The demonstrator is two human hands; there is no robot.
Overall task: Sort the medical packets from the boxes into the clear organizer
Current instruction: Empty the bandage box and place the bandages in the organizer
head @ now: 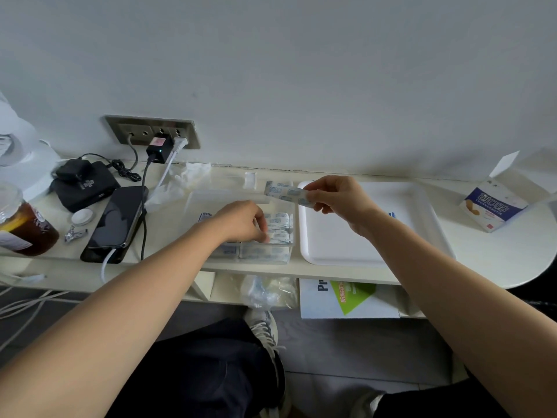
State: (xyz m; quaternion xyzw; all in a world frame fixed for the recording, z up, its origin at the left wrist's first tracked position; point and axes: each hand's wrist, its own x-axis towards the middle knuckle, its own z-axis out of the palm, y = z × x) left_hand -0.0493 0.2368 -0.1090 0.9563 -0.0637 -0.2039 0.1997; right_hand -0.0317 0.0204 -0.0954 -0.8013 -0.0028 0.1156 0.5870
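The sorting looks well underway: the clear organizer (pixel 287 256), near the desk edge and just beside a white tray (pixel 361 245), already holds rows of blue-printed packets (pixel 278 236). The right hand (pixel 340 200) pinches a strip of packets (pixel 278 191) above the organizer's far side, not yet filed. The left hand (pixel 244 221) curls down onto the filed packets; whether it pinches one I cannot tell. The open box (pixel 494 206), well apart at the right, reads "创口贴" — its contents are hidden. Packet print is too small to read; a booklet (pixel 325 300) on the shelf below shows "Pr".

The bandage box (pixel 494 206) reads "创口贴"; the lower booklet (pixel 325 303), "Pr".
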